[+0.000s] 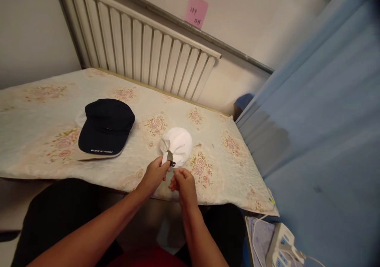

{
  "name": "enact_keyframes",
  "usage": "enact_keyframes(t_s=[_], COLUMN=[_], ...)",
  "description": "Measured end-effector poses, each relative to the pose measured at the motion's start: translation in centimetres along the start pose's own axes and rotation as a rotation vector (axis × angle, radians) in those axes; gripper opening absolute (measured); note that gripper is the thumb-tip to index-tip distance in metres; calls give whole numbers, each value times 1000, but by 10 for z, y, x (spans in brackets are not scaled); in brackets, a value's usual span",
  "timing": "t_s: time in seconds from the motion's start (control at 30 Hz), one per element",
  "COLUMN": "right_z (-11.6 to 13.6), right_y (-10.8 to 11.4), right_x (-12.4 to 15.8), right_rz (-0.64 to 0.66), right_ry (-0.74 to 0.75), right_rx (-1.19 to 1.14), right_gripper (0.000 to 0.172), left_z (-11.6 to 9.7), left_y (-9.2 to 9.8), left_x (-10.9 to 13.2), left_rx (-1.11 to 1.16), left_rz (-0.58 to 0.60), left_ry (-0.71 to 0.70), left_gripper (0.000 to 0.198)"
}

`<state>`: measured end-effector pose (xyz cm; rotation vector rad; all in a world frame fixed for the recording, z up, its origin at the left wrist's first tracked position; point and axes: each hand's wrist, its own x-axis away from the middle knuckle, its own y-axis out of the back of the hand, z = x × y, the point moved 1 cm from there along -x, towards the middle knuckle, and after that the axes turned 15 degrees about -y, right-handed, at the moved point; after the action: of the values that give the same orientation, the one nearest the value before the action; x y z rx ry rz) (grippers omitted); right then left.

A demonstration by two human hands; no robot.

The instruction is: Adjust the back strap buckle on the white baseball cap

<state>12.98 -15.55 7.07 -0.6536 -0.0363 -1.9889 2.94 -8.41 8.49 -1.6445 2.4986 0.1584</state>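
Where the two hands meet at the near table edge, much stays unclear: the left hand pinches a small dark strap end with a buckle at the back of the white cap, while the right hand is curled just beside it, and whether its fingers grip anything cannot be told. White cap: crown up, on the floral tablecloth, near the front edge; its brim is hidden. Navy cap: well apart to the left, with small white lettering too fine to read, lying over something pale of which only a rim shows. Pink note on the wall: writing illegible. Radiator: behind the table's far edge. Blue curtain: closes off the right side next to the table's right end. Open cloth lies between the caps and beyond them. White device with cables: lower right, below table level, partly cut off.
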Motion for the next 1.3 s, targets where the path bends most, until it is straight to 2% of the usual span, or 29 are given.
enact_keyframes(t_s=[0.1, 0.17, 0.23, 0.43, 0.6, 0.77, 0.97, 1.13, 1.3], right_z=[-13, -12, -7, 8, 13, 14, 17, 19, 16], right_y=[-8, -14, -20, -27, -27, -27, -28, -30, -35], right_x=[-6, -9, -9, -5, -3, -1, 1, 4, 7], right_rz=[156, 211, 244, 258, 256, 206, 318, 353, 324], right_ry=[-151, -172, -172, -148, -78, -78, -68, -74, -45], right_rx=[-307, -464, -522, -463, -448, -480, -470, -482, -484], right_gripper=[24, 22, 24, 26, 25, 23, 21, 20, 16], left_z=[-1, -1, -2, -7, -10, -14, -25, -21, -16], left_y=[-3, -4, -5, -5, -4, -3, 2, 4, 3], left_x=[2, 4, 5, 7, 8, 10, 16, 16, 13], left_rx=[52, 66, 84, 164, 162, 141, 199, 285, 260], left_rz=[10, 8, 4, 24, 31, 42, 93, 139, 106], left_ry=[23, 41, 55, 87, 47, 20, -54, -79, -26], left_gripper=[21, 20, 19, 18, 20, 16, 33, 30, 29])
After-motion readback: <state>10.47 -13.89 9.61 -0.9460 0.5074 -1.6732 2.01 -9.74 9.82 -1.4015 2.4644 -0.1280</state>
